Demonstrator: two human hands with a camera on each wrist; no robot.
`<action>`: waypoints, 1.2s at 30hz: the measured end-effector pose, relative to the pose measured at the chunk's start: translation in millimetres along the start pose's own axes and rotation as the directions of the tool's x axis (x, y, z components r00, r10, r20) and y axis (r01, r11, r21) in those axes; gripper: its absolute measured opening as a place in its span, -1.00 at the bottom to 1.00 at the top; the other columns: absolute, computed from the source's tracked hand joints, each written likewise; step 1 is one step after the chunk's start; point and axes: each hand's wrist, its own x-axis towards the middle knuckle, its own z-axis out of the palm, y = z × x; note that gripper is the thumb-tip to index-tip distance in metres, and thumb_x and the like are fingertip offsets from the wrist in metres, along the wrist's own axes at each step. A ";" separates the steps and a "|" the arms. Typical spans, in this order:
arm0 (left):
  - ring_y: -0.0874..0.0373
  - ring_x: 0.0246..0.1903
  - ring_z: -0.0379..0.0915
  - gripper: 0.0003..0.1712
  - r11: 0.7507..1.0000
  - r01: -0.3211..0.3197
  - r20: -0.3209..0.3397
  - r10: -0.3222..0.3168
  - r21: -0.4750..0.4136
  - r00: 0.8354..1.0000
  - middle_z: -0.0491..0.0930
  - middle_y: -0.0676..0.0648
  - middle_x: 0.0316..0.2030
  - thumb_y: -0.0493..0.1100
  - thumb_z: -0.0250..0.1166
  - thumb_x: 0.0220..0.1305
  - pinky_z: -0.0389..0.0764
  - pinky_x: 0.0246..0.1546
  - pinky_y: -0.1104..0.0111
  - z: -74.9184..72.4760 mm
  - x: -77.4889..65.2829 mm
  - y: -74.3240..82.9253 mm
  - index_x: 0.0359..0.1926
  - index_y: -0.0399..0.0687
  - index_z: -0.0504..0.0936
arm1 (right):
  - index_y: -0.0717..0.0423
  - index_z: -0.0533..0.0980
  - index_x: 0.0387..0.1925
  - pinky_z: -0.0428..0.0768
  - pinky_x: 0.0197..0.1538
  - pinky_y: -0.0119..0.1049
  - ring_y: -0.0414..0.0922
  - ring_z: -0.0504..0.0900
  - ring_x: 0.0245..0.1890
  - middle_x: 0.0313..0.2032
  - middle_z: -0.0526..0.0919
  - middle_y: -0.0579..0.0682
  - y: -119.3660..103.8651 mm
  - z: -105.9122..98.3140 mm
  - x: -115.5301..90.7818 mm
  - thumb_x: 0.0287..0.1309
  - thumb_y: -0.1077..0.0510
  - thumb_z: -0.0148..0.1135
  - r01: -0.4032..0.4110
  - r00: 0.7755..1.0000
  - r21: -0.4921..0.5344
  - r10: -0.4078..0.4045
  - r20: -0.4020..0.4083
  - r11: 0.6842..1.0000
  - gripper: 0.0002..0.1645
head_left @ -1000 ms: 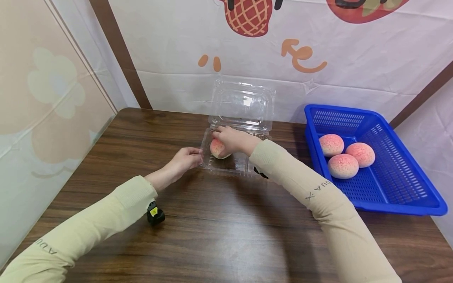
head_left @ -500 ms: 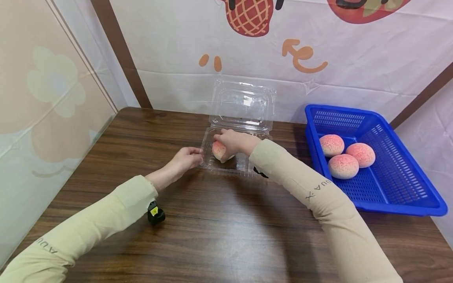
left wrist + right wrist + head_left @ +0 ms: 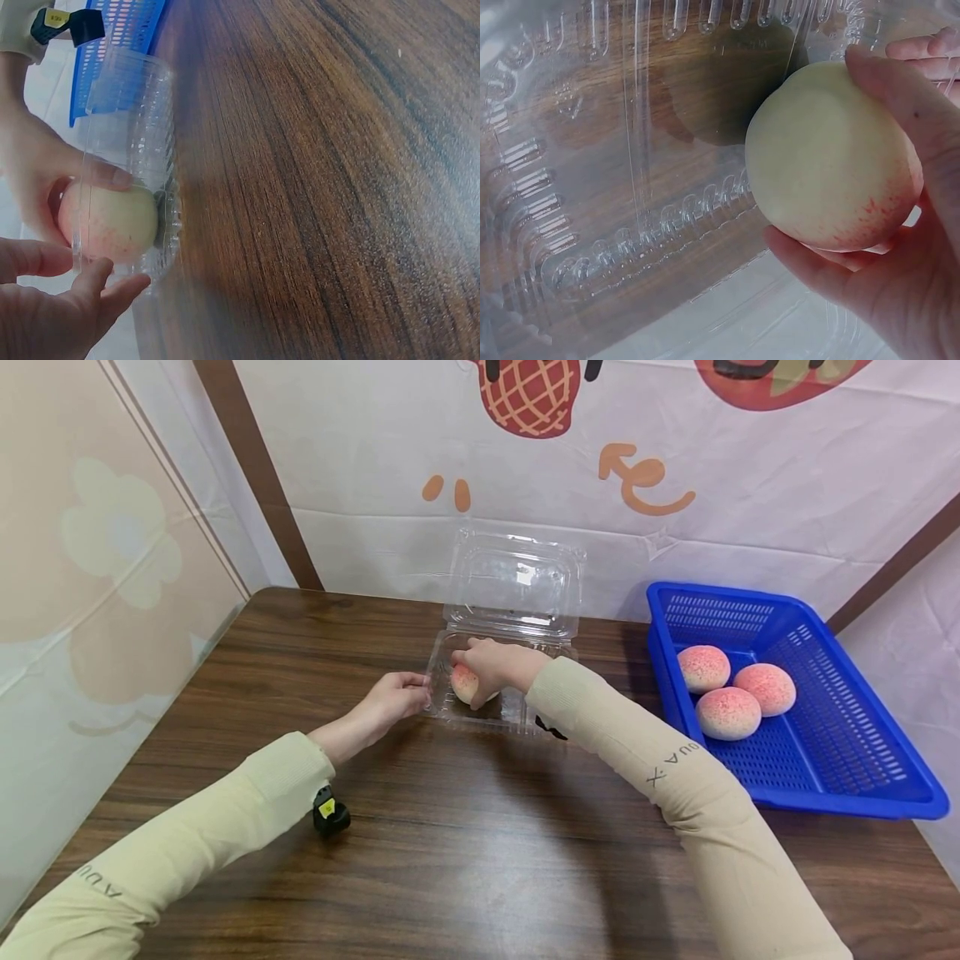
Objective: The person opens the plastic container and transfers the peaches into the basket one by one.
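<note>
A clear plastic clamshell container [image 3: 506, 712] lies on the table with its lid [image 3: 517, 581] raised at the back. My right hand [image 3: 498, 662] reaches into its left part and grips a pink and cream peach [image 3: 463, 683], thumb on one side and fingers on the other. In the right wrist view the peach [image 3: 829, 161] shows its pale side, held over the ridged container bottom. At the container's left edge, my left hand [image 3: 393, 697] pinches the rim between thumb and fingers. The left wrist view shows these fingers [image 3: 101, 289] right at the clear wall.
A blue plastic basket [image 3: 847, 727] stands to the right on the brown wooden table [image 3: 465, 843], with three peaches [image 3: 727, 713] in its left part. A printed white cloth [image 3: 360, 552] hangs close behind the table. Black wrist cameras sit under both sleeves.
My right hand has shifted slightly right and toward me with the peach inside the container. The left hand stays at the rim. The basket and its peaches have not moved.
</note>
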 end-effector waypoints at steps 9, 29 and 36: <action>-0.06 0.09 0.28 -0.49 1.000 0.000 0.008 0.000 0.001 1.000 0.27 -0.47 0.13 -0.38 -0.13 0.28 0.36 0.14 0.29 -0.4 0.0 -1.0 0.20 -0.61 0.12 | 0.03 0.27 0.23 0.46 0.01 -0.16 0.03 0.36 0.01 0.06 0.34 0.11 1.6 -1.1 -1.6 -0.21 -0.04 0.43 0.009 1.000 -0.005 -0.009 -0.014 1.000 -0.09; -0.15 0.16 0.20 -0.49 1.000 -0.003 0.012 0.003 -0.016 1.000 0.25 -0.46 0.15 -0.39 -0.12 0.27 0.33 0.17 0.25 -0.8 1.3 -2.1 0.20 -0.60 0.13 | 0.05 0.24 0.26 0.49 0.00 -0.14 0.07 0.31 0.05 0.06 0.31 0.14 13.9 -14.2 -14.5 -0.27 0.05 0.43 0.009 0.991 0.023 -0.006 -0.131 1.000 -0.04; -0.16 0.18 0.18 -0.49 1.000 -0.011 0.023 0.012 -0.022 1.000 0.22 -0.48 0.16 -0.39 -0.12 0.27 0.31 0.18 0.24 -0.3 1.0 -0.6 0.20 -0.63 0.10 | 0.07 0.23 0.27 0.44 0.08 -0.06 0.10 0.27 0.10 0.15 0.26 0.19 17.5 -16.4 -16.8 -0.26 0.04 0.44 0.001 0.991 0.031 0.003 -0.134 1.000 -0.02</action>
